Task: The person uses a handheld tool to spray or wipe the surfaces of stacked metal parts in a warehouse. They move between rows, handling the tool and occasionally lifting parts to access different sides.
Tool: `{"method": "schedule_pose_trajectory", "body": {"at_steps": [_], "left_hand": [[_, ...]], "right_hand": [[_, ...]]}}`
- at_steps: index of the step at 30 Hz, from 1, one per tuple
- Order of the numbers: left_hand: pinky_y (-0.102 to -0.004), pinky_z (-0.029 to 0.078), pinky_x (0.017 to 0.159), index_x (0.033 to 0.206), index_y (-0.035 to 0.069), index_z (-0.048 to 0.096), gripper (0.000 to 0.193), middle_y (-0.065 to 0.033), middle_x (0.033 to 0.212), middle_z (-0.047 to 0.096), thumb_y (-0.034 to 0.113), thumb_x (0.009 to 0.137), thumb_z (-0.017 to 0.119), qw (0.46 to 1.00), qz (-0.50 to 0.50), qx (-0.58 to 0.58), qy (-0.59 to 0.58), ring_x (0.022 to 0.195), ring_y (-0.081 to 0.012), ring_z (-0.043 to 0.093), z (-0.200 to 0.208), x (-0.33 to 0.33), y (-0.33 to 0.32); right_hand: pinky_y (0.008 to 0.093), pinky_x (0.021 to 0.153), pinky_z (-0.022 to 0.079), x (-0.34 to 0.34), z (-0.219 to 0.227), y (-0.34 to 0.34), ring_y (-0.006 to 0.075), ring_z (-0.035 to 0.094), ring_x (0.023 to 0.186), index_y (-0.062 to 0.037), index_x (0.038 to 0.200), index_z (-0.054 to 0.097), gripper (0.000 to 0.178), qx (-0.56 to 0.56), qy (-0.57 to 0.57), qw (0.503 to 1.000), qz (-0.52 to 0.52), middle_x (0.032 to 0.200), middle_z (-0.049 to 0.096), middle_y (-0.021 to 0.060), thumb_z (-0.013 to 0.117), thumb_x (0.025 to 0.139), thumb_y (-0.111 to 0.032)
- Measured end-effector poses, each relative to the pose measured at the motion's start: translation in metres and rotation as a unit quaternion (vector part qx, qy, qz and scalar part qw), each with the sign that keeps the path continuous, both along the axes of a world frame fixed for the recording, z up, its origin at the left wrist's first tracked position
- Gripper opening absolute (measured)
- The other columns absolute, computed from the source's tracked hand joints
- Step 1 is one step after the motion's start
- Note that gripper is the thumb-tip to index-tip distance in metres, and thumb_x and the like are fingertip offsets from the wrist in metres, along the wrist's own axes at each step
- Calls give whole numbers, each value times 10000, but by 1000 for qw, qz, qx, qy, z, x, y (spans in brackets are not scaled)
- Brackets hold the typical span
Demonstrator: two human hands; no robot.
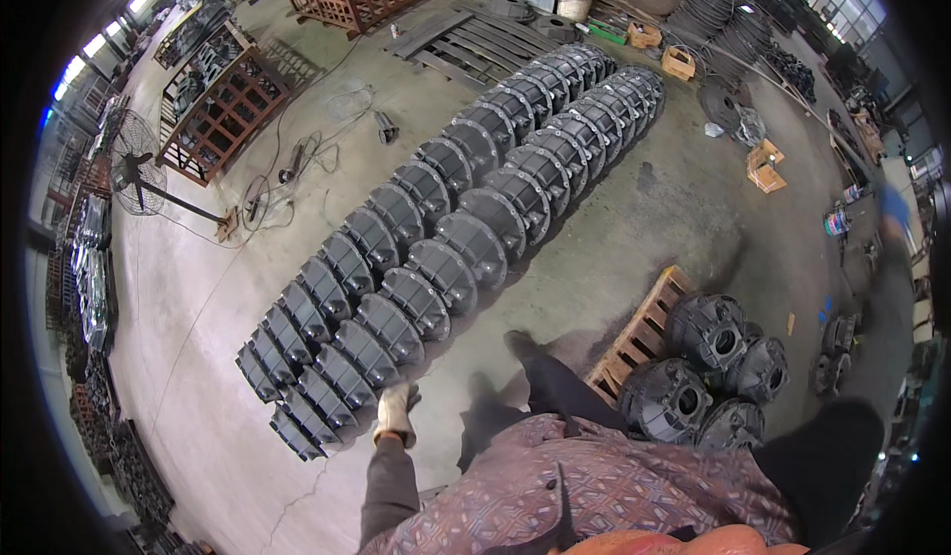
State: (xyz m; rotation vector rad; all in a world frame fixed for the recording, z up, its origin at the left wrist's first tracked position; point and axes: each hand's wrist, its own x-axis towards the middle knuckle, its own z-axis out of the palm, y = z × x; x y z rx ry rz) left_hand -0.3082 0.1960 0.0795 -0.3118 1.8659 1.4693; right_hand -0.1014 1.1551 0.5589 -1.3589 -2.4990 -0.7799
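My left hand (pixel 395 413), in a pale glove with darker fingertips, is at the near end of a double row of dark grey metal housings (pixel 388 327). Its fingers look stretched out, close beside a ribbed housing (pixel 344 374) with a round flange; whether they touch it is hard to tell. The housings stand on edge, packed flange to flange. Far out to the right, my right arm reaches away in a grey sleeve, and my right hand (pixel 895 215) shows as a smeared blue shape near the picture's rim. What it holds, if anything, cannot be made out.
Several round housings (pixel 705 329) sit on a wooden pallet (pixel 639 332) close at my right. A standing fan (pixel 139 174), rust-brown crates (pixel 223 109) and loose cables (pixel 287 174) occupy the left. Behind the rows lies a slatted dark pallet (pixel 471 45); cardboard boxes (pixel 765 167) are at the right.
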Motion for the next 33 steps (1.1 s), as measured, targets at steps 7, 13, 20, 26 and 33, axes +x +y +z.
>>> {"method": "schedule_pose_trajectory", "body": {"at_steps": [7, 13, 20, 26, 33], "left_hand": [[-288, 593, 752, 976, 40, 751, 125, -10, 970, 716, 148, 932, 707, 963, -263, -29, 45, 866, -139, 707, -71, -40, 17], [-293, 533, 727, 942, 18, 698, 151, -86, 872, 674, 138, 926, 606, 908, -385, -101, 131, 814, -118, 670, -41, -31, 47], [-390, 542, 873, 1125, 113, 688, 303, -155, 1105, 718, 16, 844, 628, 767, -536, -96, 338, 1051, -372, 675, 27, -27, 132], [-329, 537, 941, 1201, 9, 716, 363, -147, 1119, 750, 263, 950, 648, 860, -457, -42, 222, 1061, -245, 716, 37, 11, 163], [-301, 575, 820, 1055, 38, 712, 176, -39, 940, 704, 168, 939, 686, 974, -223, -23, -25, 907, -176, 711, 15, 44, 99]], "right_hand": [[469, 863, 576, 329, -128, -59, 392, 717, 1027, -79, 1071, 761, 279, -104, 44, 965, -235, 1095, 728, 227, 585, 951, -260], [476, 866, 576, 474, -308, -186, 397, 713, 1040, -81, 1069, 767, 282, -241, 70, 900, -356, 1108, 728, 223, 598, 941, -268], [483, 869, 577, 559, -461, -294, 403, 709, 1055, -84, 1065, 774, 285, -340, 96, 830, -431, 1124, 728, 218, 614, 930, -277], [490, 872, 577, 563, -523, -298, 408, 705, 1067, -86, 1063, 780, 289, -362, 107, 817, -435, 1137, 729, 214, 627, 920, -284], [498, 876, 577, 509, -571, -206, 413, 700, 1082, -88, 1060, 787, 294, -343, 85, 871, -341, 1153, 729, 210, 642, 908, -293]]}}
